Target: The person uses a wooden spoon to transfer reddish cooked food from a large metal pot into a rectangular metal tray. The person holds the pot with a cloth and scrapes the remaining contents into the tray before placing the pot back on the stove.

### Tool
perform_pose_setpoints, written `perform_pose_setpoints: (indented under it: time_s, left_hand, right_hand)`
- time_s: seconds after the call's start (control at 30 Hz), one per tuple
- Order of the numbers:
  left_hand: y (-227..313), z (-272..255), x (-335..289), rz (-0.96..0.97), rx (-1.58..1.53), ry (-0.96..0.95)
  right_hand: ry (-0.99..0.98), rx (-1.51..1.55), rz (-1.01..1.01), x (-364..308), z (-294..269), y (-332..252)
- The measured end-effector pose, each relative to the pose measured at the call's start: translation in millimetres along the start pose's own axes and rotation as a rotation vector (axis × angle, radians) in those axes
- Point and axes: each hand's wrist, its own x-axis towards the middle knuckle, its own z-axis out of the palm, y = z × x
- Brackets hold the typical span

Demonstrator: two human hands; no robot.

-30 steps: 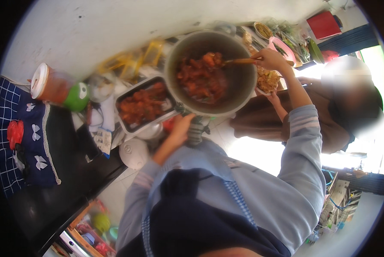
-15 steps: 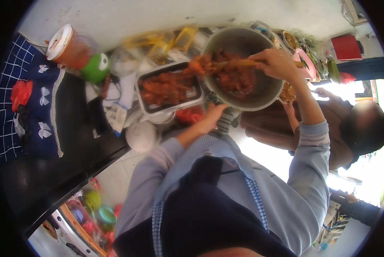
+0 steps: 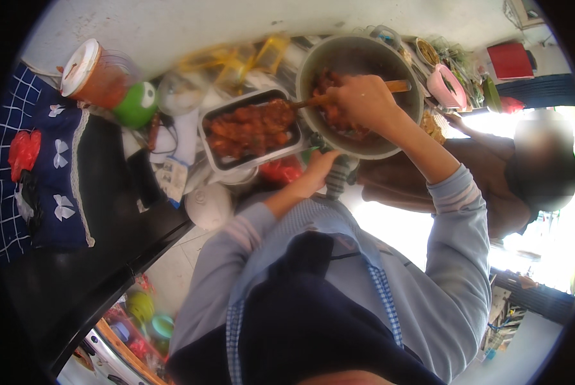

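A wooden spatula (image 3: 400, 85) is in my right hand (image 3: 361, 102), fingers closed round its handle. Its front end reaches left over the rim of a large grey pot (image 3: 411, 131) to the edge of a rectangular tray (image 3: 220, 170). Red-brown saucy food (image 3: 252, 131) fills much of the tray, and more of it lies inside the pot, partly behind my hand. My left hand (image 3: 321, 170) is closed on a green-and-white striped cloth (image 3: 337, 179) at the pot's near side. Whatever the cloth covers there is hidden.
On the left are a tub of orange-red contents (image 3: 95, 77), a green ball-like item (image 3: 137, 106) and a black countertop (image 3: 111, 179). A white round lid-like item (image 3: 209, 206) sits near the counter edge. Another person (image 3: 467, 167) stands right, near a pink basket (image 3: 446, 88).
My right hand has moved left and down over the pot, bringing the spatula's end and its food to the tray. My left hand stays on the cloth.
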Motion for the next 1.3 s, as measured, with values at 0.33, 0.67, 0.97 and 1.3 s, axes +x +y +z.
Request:
perform_pose_setpoints:
  time_s: [0.33, 0.67, 0.97, 1.3]
  left_hand:
    - [6, 2, -6, 0.000, 0.024, 0.045]
    - [10, 1, -6, -0.136, -0.004, 0.081]
    - [13, 2, -12, -0.142, 0.047, 0.104]
    - [-2, -10, 3, -0.089, 0.041, 0.102]
  right_hand:
    - [0.267, -0.090, -0.002, -21, 4, -2]
    - [-0.067, 0.246, 0.343, -47, -26, 27]
    - [0.036, -0.129, 0.464, -86, -21, 102]
    - [-0.077, -0.162, 0.468, -91, 77, 149]
